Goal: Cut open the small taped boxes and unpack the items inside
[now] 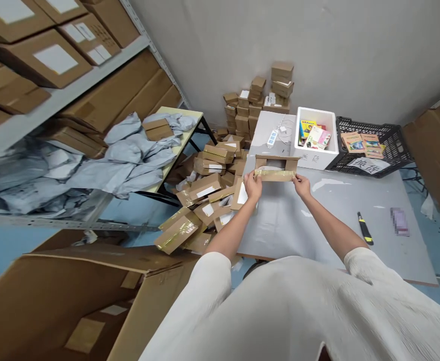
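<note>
An open cardboard box (275,175) with shiny tape along its near side is held over the grey table (280,220). My left hand (253,186) grips its left end, and my right hand (301,185) pinches its right end. Something pale shows inside the box, too small to make out. Behind it stands a white foam box (313,157) with colourful booklets (316,136) in it. To the right of that is a black crate (374,145) holding more booklets. A black and yellow cutter (364,228) lies on the right part of the table.
Many small cartons (204,188) are heaped left of the table, others stacked by the wall. Grey parcels (129,160) cover a yellowish table and shelf at left. A large open carton (163,286) stands at lower left. A power strip (272,138) lies at the table's back.
</note>
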{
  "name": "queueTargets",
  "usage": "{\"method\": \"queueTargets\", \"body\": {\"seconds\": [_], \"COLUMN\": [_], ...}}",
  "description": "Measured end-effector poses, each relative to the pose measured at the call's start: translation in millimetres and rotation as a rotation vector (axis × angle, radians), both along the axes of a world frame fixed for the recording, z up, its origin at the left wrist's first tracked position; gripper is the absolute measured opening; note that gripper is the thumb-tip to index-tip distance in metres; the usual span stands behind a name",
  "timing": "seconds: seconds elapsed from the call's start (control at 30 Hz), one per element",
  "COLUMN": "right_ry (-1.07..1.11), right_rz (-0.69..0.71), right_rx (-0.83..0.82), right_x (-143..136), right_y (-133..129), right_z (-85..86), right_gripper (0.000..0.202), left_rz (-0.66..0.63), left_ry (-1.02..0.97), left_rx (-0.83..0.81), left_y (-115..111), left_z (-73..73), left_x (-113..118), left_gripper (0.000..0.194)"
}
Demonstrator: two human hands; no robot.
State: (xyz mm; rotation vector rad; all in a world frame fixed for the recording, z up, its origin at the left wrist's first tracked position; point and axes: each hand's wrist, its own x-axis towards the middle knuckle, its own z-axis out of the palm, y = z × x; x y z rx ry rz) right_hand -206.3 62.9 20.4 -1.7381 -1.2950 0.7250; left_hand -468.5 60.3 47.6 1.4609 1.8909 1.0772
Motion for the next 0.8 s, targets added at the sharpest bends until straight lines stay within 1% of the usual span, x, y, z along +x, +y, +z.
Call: {"method": "queueTargets", "body": {"seconds": [0.1, 0.17, 0.23, 0.3, 0.37, 0.43, 0.53, 0.67, 0.8], "right_ry": [0.028, 0.040, 0.069, 0.122, 0.169, 0.188, 0.161, 0.073, 0.023], "right_rz": [0.020, 0.047, 0.111, 0.184, 0.236, 0.258, 0.287, 0.271, 0.232], "right_rx": [0.016, 0.011, 0.002, -0.008, -0.022, -0.054, -0.107, -0.150, -0.214], "right_x": [-63, -102, -137, -167, -191, -208, -218, -213, -205], "right_y": [14, 24, 34, 43, 49, 50, 45, 34, 20], "right_z": [3.4, 5.9, 7.9, 8.0, 5.4, 0.1, -9.8, -20.3, -27.3], "right_gripper": [0.049, 0.048, 0.047, 0.053, 0.064, 0.068, 0.061, 0.050, 0.045], "left_rz": [0.107, 0.148, 0.174, 0.192, 0.196, 0.170, 0.116, 0.071, -0.006], "left_ry": [0.023, 0.016, -0.019, -0.087, -0.162, -0.205, -0.218, -0.249, -0.243], "left_rx": [-0.001, -0.005, -0.016, -0.036, -0.065, -0.092, -0.108, -0.115, -0.153], "left_y": [4, 7, 8, 8, 5, 1, -6, -11, -15], "left_z": [1.4, 0.3, -3.4, -10.0, -18.8, -27.9, -39.4, -51.2, -64.4], "left_x": [-59, -98, -132, -160, -179, -190, -195, -194, -189], "left_gripper": [0.046, 0.046, 0.047, 0.054, 0.065, 0.070, 0.063, 0.055, 0.049]}}
